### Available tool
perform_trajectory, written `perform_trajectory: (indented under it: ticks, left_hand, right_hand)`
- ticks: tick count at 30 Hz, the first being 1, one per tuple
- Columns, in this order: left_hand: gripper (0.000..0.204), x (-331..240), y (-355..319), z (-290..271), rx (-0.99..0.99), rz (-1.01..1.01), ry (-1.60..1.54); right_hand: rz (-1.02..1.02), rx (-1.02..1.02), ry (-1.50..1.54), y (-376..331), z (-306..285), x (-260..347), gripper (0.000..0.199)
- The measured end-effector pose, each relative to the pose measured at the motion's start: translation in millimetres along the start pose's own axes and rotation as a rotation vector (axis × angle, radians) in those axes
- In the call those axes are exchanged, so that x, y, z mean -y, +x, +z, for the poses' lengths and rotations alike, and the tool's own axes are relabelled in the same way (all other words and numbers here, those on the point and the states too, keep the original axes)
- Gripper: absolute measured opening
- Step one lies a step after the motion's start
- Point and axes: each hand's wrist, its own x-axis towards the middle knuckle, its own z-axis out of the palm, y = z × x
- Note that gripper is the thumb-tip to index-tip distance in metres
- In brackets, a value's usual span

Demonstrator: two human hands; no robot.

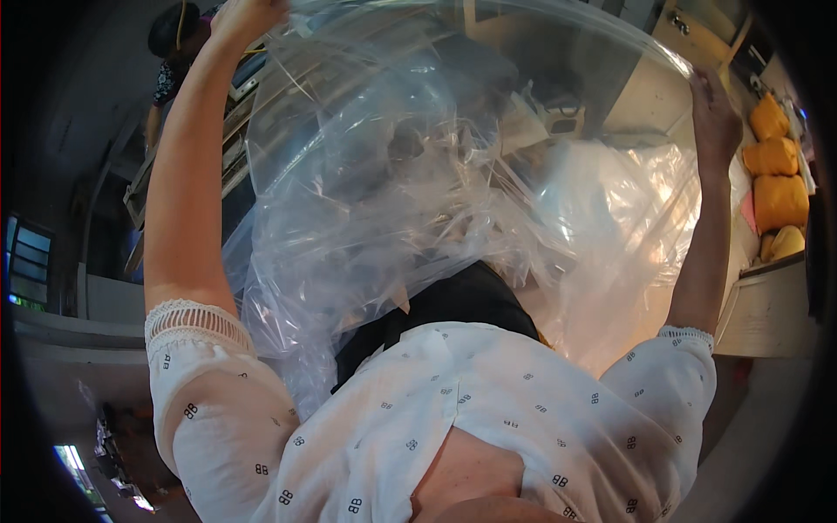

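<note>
A large, crumpled sheet of clear plastic film (375, 192) spreads out in front of me and hangs down toward my lap. Its upper edge is stretched in a wide arc between my raised arms. At the top left, my left hand (250, 14) is closed on that edge, though the frame cuts off part of the fingers. Far to the right, my right hand (717, 118) pinches the other end of the edge. Whether the film is a single sheet or an open bag, I cannot tell. Things behind it show only dimly.
Another person (173, 44) is at the upper left, beside a wooden frame or rack. Several orange-yellow bundles (780, 200) are stacked at the far right, near a pale table edge (767, 309). A pale surface lies beneath the film on the right.
</note>
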Motion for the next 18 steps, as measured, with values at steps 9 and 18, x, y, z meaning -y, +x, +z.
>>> perform_trajectory:
  ticks: [9,18]
  left_hand:
    - [0.021,91.6,-21.8,10.6,0.074,0.147,-0.526]
    - [0.012,30.3,-75.0,29.8,-0.095,0.305,-0.735]
  right_hand:
    - [0.219,0.176,-0.046,-31.4,17.1,-76.7,0.029]
    - [0.39,0.387,-0.33,-95.3,-23.6,-215.9,0.031]
